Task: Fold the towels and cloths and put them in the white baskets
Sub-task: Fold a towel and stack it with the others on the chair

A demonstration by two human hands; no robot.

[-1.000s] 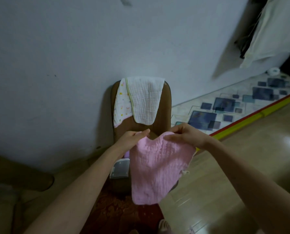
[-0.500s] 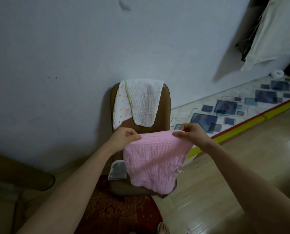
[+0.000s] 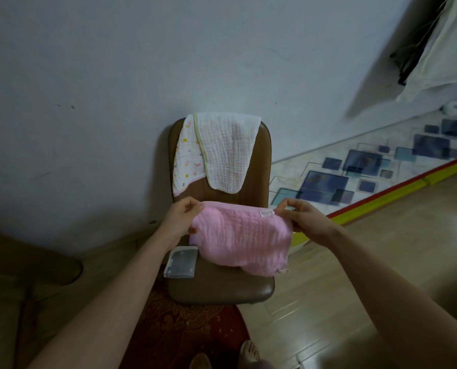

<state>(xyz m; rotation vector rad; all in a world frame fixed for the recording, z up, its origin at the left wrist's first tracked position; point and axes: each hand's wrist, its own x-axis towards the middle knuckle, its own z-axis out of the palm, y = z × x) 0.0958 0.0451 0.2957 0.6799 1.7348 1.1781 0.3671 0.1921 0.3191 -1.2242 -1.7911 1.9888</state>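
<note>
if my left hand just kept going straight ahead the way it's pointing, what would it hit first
Probably the brown chair's backrest, just below the spotted cloth draped over it. The left hand, pinching the pink cloth, points forward and up toward it, though depth is hard to judge from this one view.

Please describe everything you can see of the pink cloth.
The pink cloth is a soft, crinkled fabric that looks like cotton gauze. It appears doubled over, with a small white label at its top edge. The left hand and the right hand pinch its upper corners. It droops over the brown chair seat, partly covering it.
</note>
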